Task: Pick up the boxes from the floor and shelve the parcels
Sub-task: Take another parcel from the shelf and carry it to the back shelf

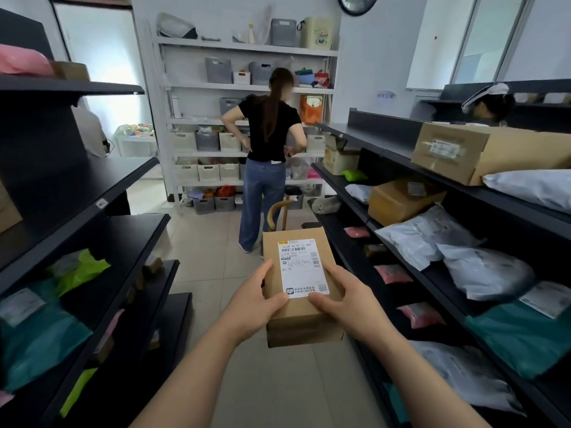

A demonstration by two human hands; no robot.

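1. A small brown cardboard box (pixel 301 285) with a white printed shipping label (pixel 304 267) on its top face is held in mid-air over the tiled aisle floor (pixel 204 254), between the two runs of black metal shelving.
2. The left hand (pixel 258 299) is closed on the box's near left edge and the right hand (pixel 347 299) on its near right edge, with both thumbs pressed on top at the label's lower corners.
3. The step in hand is judged to be the reading of the label and the choice of a slot, so the box is best kept level and label-up until a place is picked.
4. Bare board is seen on the left black shelf (pixel 102 193) at mid height; the right black shelf (pixel 408 273) is crowded with grey plastic mailer bags (pixel 432 236) and small pink packets (pixel 392 273).
5. The box should be slid in flat, label outward, and not set on soft bags, where it could tip.
6. A person in a black top (pixel 268 128) stands farther down the aisle, well apart; room should be left there.
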